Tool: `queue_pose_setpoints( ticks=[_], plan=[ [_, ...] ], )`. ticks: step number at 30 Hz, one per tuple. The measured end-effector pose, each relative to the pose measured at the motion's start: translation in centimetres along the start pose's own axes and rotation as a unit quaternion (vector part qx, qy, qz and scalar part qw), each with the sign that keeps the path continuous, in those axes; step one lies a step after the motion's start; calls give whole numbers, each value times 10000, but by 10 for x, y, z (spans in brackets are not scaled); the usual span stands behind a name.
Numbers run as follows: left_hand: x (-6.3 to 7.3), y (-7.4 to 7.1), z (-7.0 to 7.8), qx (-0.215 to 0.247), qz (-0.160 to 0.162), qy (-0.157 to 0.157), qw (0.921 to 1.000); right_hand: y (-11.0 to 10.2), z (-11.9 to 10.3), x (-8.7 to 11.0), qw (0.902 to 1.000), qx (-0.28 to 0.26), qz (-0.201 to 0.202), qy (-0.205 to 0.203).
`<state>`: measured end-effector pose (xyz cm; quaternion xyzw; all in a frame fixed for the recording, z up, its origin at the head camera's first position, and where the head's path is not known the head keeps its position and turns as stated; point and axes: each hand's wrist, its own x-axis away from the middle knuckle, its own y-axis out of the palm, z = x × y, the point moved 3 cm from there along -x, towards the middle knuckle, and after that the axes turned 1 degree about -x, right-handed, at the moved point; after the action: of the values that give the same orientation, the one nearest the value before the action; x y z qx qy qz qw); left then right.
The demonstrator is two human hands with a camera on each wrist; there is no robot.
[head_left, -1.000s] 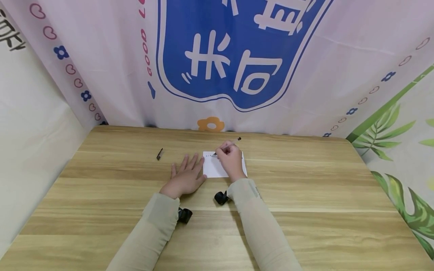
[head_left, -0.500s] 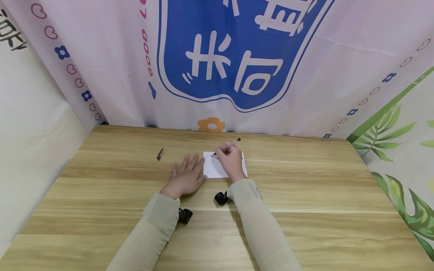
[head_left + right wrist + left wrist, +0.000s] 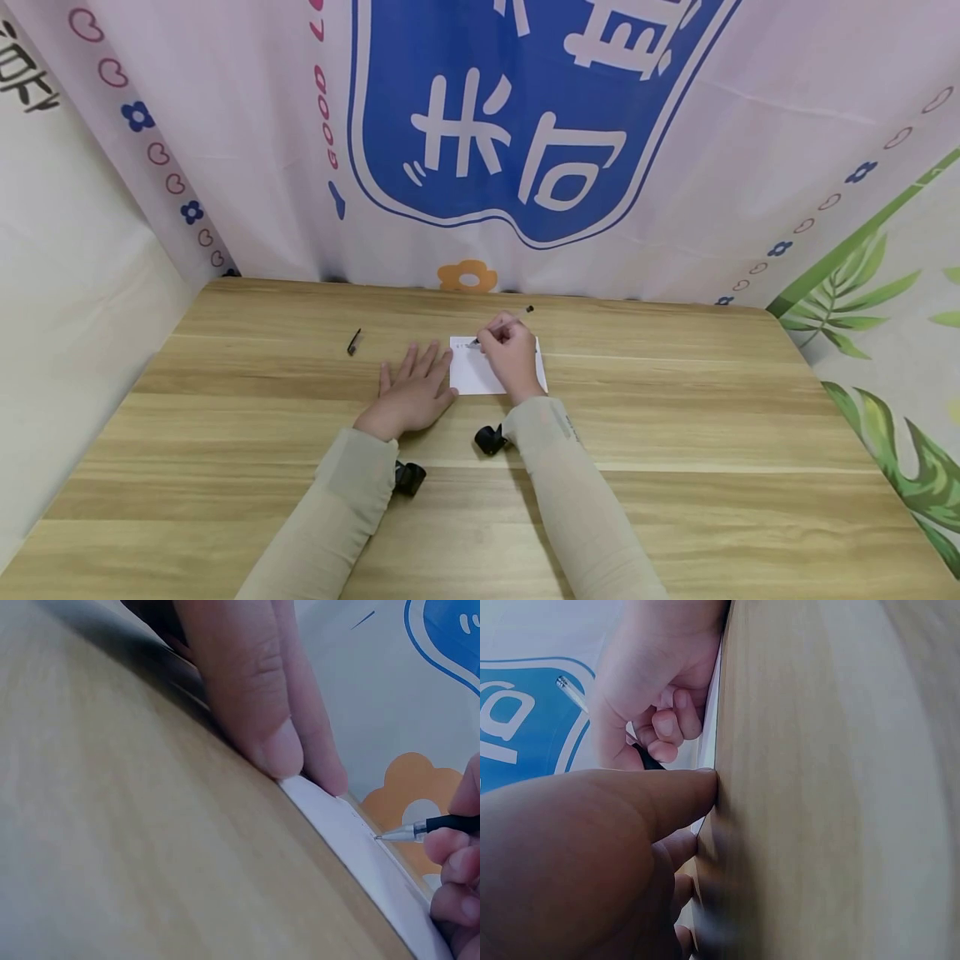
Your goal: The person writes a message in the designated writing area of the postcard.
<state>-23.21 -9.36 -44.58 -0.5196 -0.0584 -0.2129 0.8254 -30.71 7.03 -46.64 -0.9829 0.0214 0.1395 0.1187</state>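
Centre frame, the right hand [image 3: 513,358] pinches a pen [image 3: 432,826] over white paper [image 3: 474,375]; the left hand [image 3: 412,393], fingers spread, touches its edge

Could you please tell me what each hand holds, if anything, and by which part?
The right hand holds a slim, clear-barrelled pen by its black grip. The left hand holds nothing, only touching a white rectangular paper.

wood-grain surface [image 3: 712,517], rounded far corners | behind: pale fabric backdrop [image 3: 247,125], blue emblem [image 3: 525,96], orange flower [image 3: 450,276] | right: leaf-print wall [image 3: 922,358]
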Motion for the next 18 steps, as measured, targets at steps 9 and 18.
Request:
queue_pose_setpoints(
  ticks=[9,18],
  plan=[
    [1,-1,1,-58,35,8,10000,0,-1,0,10000,-23,-50,-7],
    [-1,-1,0,-84,27,-22,10000,0,-1,0,10000,-15,-88,20]
  ],
)
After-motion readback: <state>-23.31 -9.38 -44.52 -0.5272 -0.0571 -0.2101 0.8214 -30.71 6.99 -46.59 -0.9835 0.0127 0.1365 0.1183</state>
